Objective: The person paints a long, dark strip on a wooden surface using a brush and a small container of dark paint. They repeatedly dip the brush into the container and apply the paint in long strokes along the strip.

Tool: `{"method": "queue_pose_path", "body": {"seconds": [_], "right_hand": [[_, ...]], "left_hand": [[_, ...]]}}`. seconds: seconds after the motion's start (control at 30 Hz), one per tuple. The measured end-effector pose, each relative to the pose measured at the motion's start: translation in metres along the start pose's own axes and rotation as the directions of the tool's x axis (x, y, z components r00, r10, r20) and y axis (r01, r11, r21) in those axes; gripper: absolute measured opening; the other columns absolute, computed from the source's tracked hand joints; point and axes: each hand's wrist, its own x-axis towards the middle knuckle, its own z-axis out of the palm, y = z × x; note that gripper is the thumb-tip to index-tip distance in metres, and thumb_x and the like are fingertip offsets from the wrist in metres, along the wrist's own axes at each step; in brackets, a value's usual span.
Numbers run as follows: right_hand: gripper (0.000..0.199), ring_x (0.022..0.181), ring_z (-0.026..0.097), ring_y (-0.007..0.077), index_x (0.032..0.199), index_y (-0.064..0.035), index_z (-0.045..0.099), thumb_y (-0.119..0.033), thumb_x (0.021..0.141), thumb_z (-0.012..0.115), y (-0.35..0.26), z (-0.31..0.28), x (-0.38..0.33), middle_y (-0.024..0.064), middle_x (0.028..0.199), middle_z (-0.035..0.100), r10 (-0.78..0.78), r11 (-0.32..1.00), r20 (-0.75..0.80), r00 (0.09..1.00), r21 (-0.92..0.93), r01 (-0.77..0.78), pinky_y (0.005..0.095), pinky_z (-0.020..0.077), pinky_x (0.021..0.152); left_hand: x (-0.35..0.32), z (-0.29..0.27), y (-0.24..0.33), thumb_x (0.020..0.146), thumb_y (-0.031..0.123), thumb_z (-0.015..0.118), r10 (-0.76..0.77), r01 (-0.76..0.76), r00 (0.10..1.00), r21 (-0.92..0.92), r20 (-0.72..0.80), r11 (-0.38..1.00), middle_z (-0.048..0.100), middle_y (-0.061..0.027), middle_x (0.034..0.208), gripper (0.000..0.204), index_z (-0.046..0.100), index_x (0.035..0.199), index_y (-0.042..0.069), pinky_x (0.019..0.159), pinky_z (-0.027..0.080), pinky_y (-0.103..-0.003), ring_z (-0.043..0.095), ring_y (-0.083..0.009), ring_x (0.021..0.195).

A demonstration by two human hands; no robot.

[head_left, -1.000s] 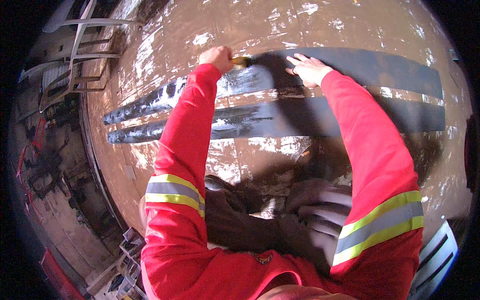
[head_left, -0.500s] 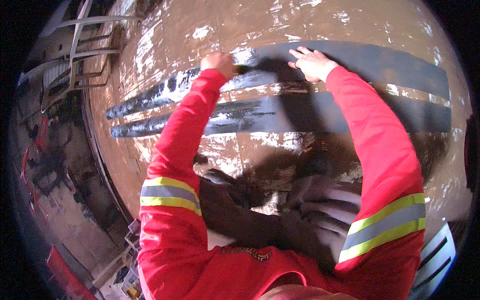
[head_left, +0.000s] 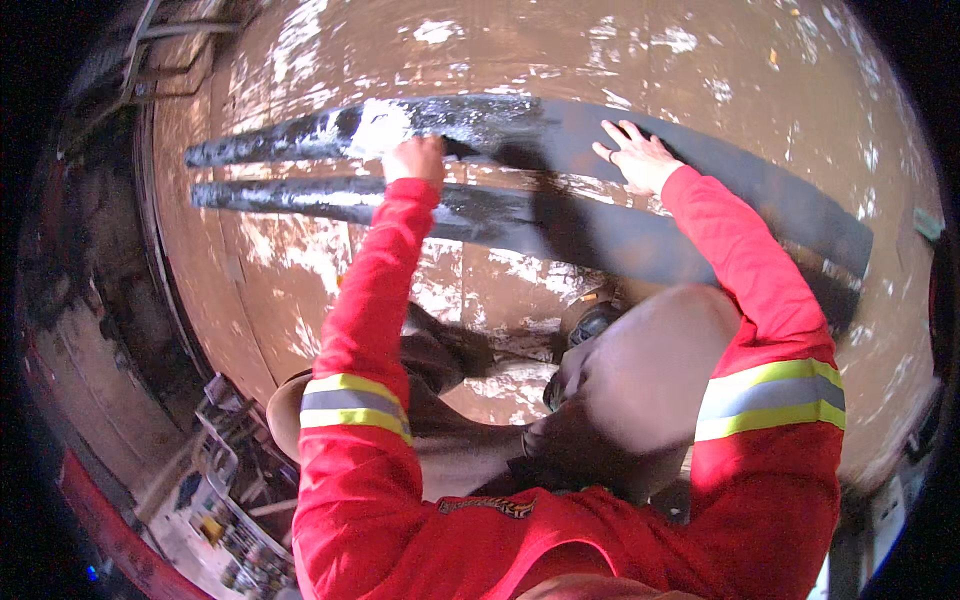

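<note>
Two long dark strips lie side by side on a brown surface: the far strip (head_left: 785,190) and the near strip (head_left: 645,238). Their left lengths look wet and shiny black, while the right lengths are matte grey. My left hand (head_left: 415,160) is closed around a small dark tool (head_left: 459,148) whose tip points right over the far strip; fingers and shadow hide its exact kind. My right hand (head_left: 638,160), wearing a ring, has its fingers spread on the matte part of the far strip.
The brown surface (head_left: 500,45) is streaked with white marks. My bent knee (head_left: 665,345) and a dark shoe (head_left: 592,325) are close to the near strip. Metal frames (head_left: 150,50) stand at far left, and clutter (head_left: 235,500) sits at lower left.
My left hand has come nearer to me and slightly left with the tool. The view has shifted, and more of the shiny stretch shows. My right hand stays spread on the far strip.
</note>
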Motion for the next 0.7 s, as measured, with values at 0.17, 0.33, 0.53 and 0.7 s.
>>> {"method": "queue_pose_path", "body": {"seconds": [0.17,0.33,0.53,0.7], "right_hand": [[0.092,0.138,0.016,0.0373,0.144,-0.0219,0.029,-0.017,0.066,0.077,0.014,0.004,0.013,0.0133,0.152,0.013,-0.088,0.995,0.044,0.995,-0.045,0.089,0.0581,0.0387,0.098],[0.090,0.137,0.018,0.0394,0.142,-0.0213,0.034,-0.004,0.061,0.070,0.004,-0.005,0.017,0.0152,0.151,0.013,-0.097,0.994,0.075,0.992,-0.035,0.100,0.0511,0.0390,0.102],[0.089,0.137,0.014,0.0421,0.145,-0.0213,0.029,-0.005,0.064,0.061,-0.006,-0.035,0.014,0.0181,0.152,0.008,-0.046,0.996,0.257,0.965,-0.068,0.065,0.0457,0.0241,0.111],[0.059,0.117,0.048,0.0318,0.123,-0.0095,0.056,-0.014,0.065,0.064,-0.064,-0.083,0.054,0.0189,0.120,0.054,-0.137,0.971,0.296,0.945,-0.147,0.187,0.0386,0.0390,0.100]], "left_hand": [[-0.016,-0.015,0.090,0.079,0.015,0.052,0.122,-0.128,0.992,-0.323,-0.038,0.938,0.067,-0.0133,0.074,0.019,0.065,0.093,0.016,0.065,0.053,-0.043,0.067,-0.0305,0.073],[-0.031,-0.035,0.039,0.074,0.026,0.060,-0.016,-0.053,0.994,-0.626,-0.104,0.778,0.064,-0.0143,0.069,0.018,0.065,0.089,0.016,0.063,0.051,-0.044,0.064,-0.0340,0.070],[-0.128,-0.084,-0.150,0.073,0.026,0.066,-0.074,0.072,0.997,-0.394,0.010,0.916,0.065,-0.0129,0.077,0.029,0.061,0.101,0.018,0.063,0.051,-0.044,0.065,-0.0323,0.072],[-0.263,-0.069,-0.277,0.074,0.015,0.060,-0.154,0.128,0.986,-0.320,-0.056,0.939,0.060,-0.0136,0.071,0.017,0.055,0.089,0.010,0.062,0.047,-0.046,0.060,-0.0363,0.071]]}}
